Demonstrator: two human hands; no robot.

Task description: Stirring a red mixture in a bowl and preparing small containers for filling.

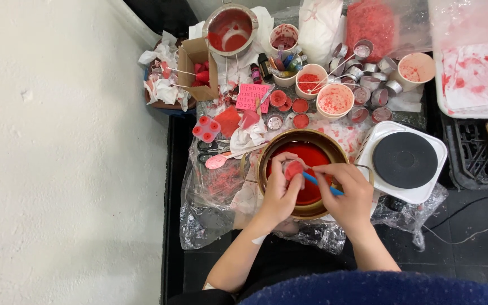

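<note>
Inspector: Red piece (293, 169), small and rounded, sits pinched in the left hand (280, 191), directly over the brass bowl (266, 164) of red liquid. Fingers are curled shut around it.

Clerk: And the right hand (352, 197)?

Inspector: Closed on a blue tool (320, 183), thin, pen-like. Its long axis runs from the right hand up and leftward, tip touching or just beside the red piece; I cannot tell which. The piece lies left of the right hand and in the left hand's grip, so the left is nearer. Both hands meet over the bowl's near half.

Clerk: Surroundings?

Inspector: White hotplate (405, 161) with a black round disc stands just right of the bowl. A pink spoon (217, 161) lies left of it on crumpled clear plastic sheeting (204, 217) that covers the desk.

Clerk: Packages, labels?

Inspector: An open brown carton (194, 56) stands at far left, beside stained tissues. A pink rectangular card (252, 96) with rows of print lies behind the bowl, centre. A clear bag of red flakes (371, 22) rests at the far edge, right of centre. Paper cups (334, 100) stained red cluster between them, with small metal tins (371, 82) to their right. A metal pot (231, 28) with red residue stands at the far centre.
</note>
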